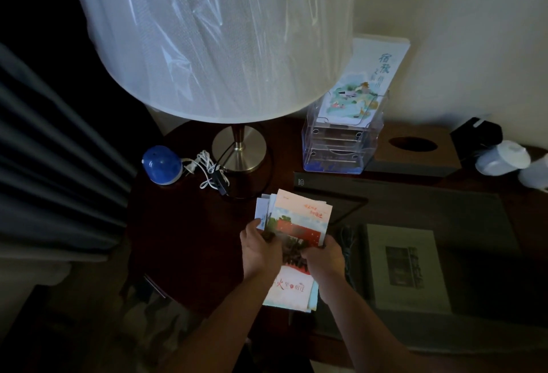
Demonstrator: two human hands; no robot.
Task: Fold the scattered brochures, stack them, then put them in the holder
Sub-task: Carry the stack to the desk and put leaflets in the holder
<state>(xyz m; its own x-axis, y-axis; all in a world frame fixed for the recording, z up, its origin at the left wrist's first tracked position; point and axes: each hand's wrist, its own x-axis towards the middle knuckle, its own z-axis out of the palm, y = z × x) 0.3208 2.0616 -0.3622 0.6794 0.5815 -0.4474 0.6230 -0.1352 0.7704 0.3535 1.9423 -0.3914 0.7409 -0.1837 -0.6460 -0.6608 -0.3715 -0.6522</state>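
Observation:
A stack of colourful brochures (298,218) lies on the dark round table, the top one showing red and pink artwork. My left hand (259,251) grips the stack's left edge, and my right hand (323,257) grips its right edge, both around the middle. A few brochure corners stick out unevenly at the top left. The clear tiered acrylic holder (335,147) stands behind, near the wall, with one tall pale brochure (360,82) in its back tier.
A large lamp with a plastic-wrapped shade (213,37) and metal base (238,147) stands at the back of the table. A blue dome device (161,165) with a coiled white cord lies left. A tissue box (413,150), dark desk mat and book (404,263) sit right.

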